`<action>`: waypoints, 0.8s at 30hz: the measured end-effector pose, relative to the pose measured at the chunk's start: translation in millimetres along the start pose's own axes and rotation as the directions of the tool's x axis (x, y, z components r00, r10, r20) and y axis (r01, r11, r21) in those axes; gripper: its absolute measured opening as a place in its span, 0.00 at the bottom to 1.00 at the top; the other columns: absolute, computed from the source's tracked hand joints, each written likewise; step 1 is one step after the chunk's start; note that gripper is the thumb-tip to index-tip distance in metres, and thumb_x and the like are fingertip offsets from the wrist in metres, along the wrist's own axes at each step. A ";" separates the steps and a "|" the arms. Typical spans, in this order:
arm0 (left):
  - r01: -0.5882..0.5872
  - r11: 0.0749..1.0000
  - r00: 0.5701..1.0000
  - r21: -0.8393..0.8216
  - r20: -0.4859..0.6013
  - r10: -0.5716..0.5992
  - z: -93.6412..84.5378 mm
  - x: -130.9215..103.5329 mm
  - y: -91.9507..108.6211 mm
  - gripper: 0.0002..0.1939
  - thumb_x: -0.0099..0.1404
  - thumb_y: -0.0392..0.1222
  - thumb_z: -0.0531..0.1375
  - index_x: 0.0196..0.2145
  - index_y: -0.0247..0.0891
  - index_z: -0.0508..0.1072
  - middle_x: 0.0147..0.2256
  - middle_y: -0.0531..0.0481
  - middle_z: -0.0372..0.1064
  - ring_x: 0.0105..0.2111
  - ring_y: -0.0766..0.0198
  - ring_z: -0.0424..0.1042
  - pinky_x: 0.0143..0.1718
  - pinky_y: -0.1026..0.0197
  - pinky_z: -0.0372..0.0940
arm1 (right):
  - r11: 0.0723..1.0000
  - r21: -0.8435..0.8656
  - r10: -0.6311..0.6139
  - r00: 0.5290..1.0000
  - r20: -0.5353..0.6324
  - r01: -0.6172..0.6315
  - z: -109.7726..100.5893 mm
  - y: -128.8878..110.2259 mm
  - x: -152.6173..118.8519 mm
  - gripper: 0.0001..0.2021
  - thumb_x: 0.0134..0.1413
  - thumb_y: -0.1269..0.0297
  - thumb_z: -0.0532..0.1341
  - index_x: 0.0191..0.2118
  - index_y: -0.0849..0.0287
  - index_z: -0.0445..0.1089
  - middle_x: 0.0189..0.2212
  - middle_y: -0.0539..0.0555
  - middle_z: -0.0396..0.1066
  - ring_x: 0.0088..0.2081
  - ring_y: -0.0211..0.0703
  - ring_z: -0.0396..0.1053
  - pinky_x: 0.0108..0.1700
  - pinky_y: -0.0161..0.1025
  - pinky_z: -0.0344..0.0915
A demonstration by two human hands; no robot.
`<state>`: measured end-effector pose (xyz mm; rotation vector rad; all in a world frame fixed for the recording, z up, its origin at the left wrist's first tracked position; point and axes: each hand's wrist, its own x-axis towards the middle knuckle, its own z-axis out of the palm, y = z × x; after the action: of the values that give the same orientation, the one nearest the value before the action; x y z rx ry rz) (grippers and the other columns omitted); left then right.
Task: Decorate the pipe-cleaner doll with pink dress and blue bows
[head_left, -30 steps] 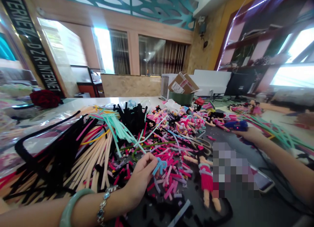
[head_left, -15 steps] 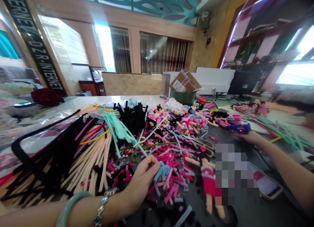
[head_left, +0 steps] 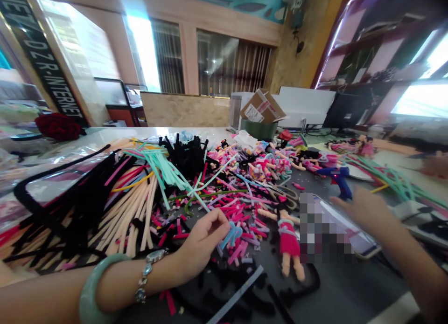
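Observation:
My left hand (head_left: 201, 242) pinches a small light-blue pipe-cleaner piece (head_left: 233, 233) bent into a loop, low over a litter of pink and black pipe-cleaner bits. My right hand (head_left: 364, 212) hovers with its fingers apart and nothing in it, just in front of a blue glue gun (head_left: 338, 177) that stands on the table. A small doll with a red skirt (head_left: 289, 244) lies between my hands. A phone (head_left: 345, 228) lies beside the right hand, partly blurred out.
Long black, peach, teal and pink pipe cleaners (head_left: 115, 198) cover the left of the table. Scissors (head_left: 285, 193) lie in the middle, finished little dolls (head_left: 269, 165) heap behind. A cardboard box (head_left: 261, 107) on a green tub and a monitor (head_left: 346, 112) stand at the back.
My right hand has let go of the glue gun, which now stands on the table, and has drawn back toward me. My left hand keeps the blue piece.

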<state>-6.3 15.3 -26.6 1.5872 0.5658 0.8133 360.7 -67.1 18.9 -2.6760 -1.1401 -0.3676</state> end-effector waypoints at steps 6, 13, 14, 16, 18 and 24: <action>-0.044 0.996 0.997 0.080 0.063 0.039 -0.6 -2.4 2.5 0.12 0.66 0.45 0.54 0.28 0.37 0.61 0.26 0.56 0.53 0.27 0.67 0.53 0.30 0.64 0.52 | 0.976 0.065 -0.218 0.960 0.174 0.210 -14.1 -61.6 -89.2 0.18 0.57 0.48 0.54 0.32 0.59 0.69 0.29 0.58 0.76 0.34 0.52 0.73 0.32 0.40 0.60; -0.038 0.999 0.999 0.033 0.025 0.037 -1.8 -0.7 1.9 0.11 0.65 0.45 0.55 0.28 0.37 0.62 0.26 0.56 0.54 0.27 0.67 0.54 0.30 0.64 0.52 | 0.946 0.196 -0.322 0.834 0.448 0.259 -15.7 -90.2 -116.6 0.17 0.55 0.50 0.55 0.24 0.56 0.66 0.18 0.56 0.74 0.28 0.51 0.74 0.29 0.39 0.58; -0.037 0.999 0.999 0.026 0.019 0.036 -1.5 -0.8 2.2 0.12 0.65 0.45 0.56 0.27 0.37 0.62 0.25 0.56 0.54 0.27 0.67 0.54 0.30 0.64 0.53 | 0.940 0.244 -0.332 0.814 0.477 0.240 -15.7 -90.7 -115.5 0.16 0.55 0.51 0.55 0.24 0.56 0.66 0.16 0.55 0.73 0.27 0.50 0.74 0.28 0.38 0.59; -0.029 0.999 1.000 0.014 0.006 0.028 -1.1 -0.8 2.9 0.12 0.64 0.46 0.57 0.27 0.37 0.62 0.25 0.56 0.55 0.26 0.68 0.54 0.30 0.64 0.53 | 0.920 0.329 -0.359 0.791 0.496 0.211 -15.3 -92.0 -111.4 0.15 0.55 0.53 0.55 0.23 0.56 0.66 0.14 0.53 0.72 0.26 0.46 0.74 0.27 0.35 0.58; -0.015 1.000 1.000 0.007 -0.006 0.015 -1.0 -0.5 3.8 0.13 0.64 0.46 0.57 0.27 0.37 0.62 0.25 0.56 0.54 0.26 0.68 0.54 0.29 0.64 0.53 | 0.911 0.360 -0.365 0.804 0.470 0.203 -14.2 -94.4 -106.1 0.15 0.53 0.55 0.57 0.21 0.56 0.65 0.17 0.55 0.73 0.25 0.45 0.73 0.26 0.34 0.57; -0.007 1.000 0.999 0.003 -0.032 0.007 -1.0 0.6 5.9 0.13 0.64 0.47 0.57 0.27 0.36 0.62 0.24 0.56 0.54 0.26 0.68 0.54 0.29 0.64 0.53 | 0.928 0.337 -0.304 0.850 0.430 0.162 -12.7 -101.3 -96.4 0.14 0.50 0.57 0.56 0.20 0.57 0.65 0.19 0.56 0.74 0.25 0.46 0.71 0.25 0.35 0.55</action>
<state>-7.2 15.4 -20.6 1.5826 0.5846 0.8445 220.4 -67.1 10.9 -2.4256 -1.5262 0.4290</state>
